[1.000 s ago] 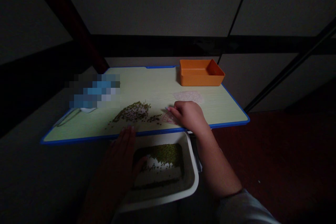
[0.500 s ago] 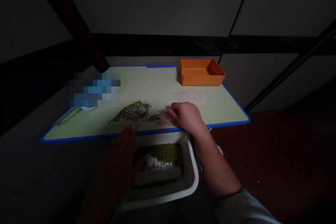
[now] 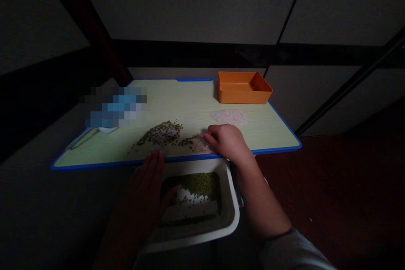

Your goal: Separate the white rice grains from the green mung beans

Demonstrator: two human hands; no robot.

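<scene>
Green and dark beans [image 3: 163, 133], loosely heaped with paler bits among them, lie near the table's [image 3: 177, 101] near edge, left of middle. Thin trail runs right, toward your right hand [image 3: 230, 140]. That hand is curled palm down beside a small pinkish patch [image 3: 202, 147], your wrist above the near edge; how tightly it is closed, or whether it pinches anything, cannot tell. Your left hand [image 3: 142, 190] is nearly flat, fingers long, thumb apart, tips at the near edge; nothing seen in its hold. Below that edge, partly behind your left hand: white tub [image 3: 234, 215], green grains [image 3: 202, 183] banked on its far side. Pale grains [image 3: 229, 117] spread beyond your right hand. Orange box [image 3: 243, 97] at the far right corner. Blue thing [image 3: 123, 103] along the left edge, too blurred to identify.
</scene>
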